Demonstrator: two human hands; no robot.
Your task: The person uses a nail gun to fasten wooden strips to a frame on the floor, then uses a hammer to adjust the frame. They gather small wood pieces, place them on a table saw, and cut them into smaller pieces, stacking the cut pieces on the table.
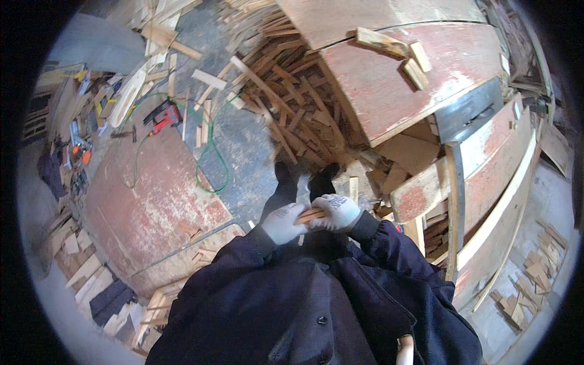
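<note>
In white work gloves, my left hand (284, 223) and my right hand (336, 212) meet in front of my body. Both are closed on a short, narrow piece of wood (309, 215), of which only the middle shows between the gloves. Its ends are hidden by my fingers. Below the hands are my dark trousers and shoes. Beyond my feet lies a heap of wood offcuts (304, 109), heaped against the side of a worn reddish table.
A reddish tabletop (146, 213) stands left, bearing a red nail gun (163, 119) with a green hose (210, 143) and a hammer (125, 134). At right is another worn table (420, 73) with wood blocks and a dark metal plate (471, 112). Tools and scraps crowd the far left.
</note>
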